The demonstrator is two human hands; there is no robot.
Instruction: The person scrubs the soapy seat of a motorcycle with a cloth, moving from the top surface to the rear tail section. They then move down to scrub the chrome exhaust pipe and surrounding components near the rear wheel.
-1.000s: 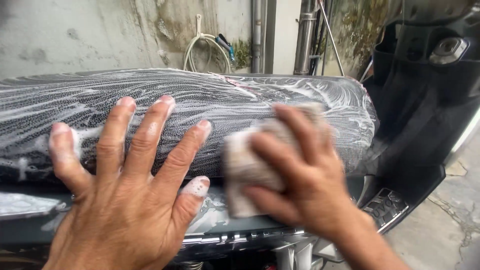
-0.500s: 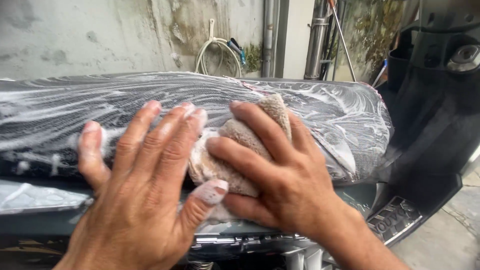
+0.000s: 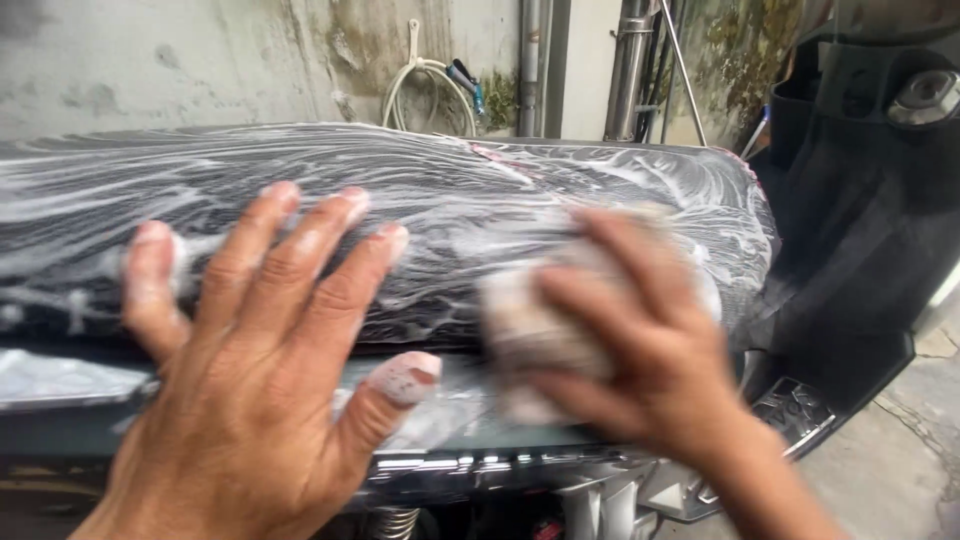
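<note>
Soapy sponge [image 3: 530, 330] under right hand [image 3: 640, 350], slid right, away from left hand [image 3: 260, 370]

Your left hand [image 3: 250, 400] lies spread flat on the soapy black scooter seat [image 3: 480, 200], blocking leftward travel; open seat runs between it and your right hand [image 3: 640, 360], while the scooter's front body [image 3: 860, 200] walls off the right.
</note>
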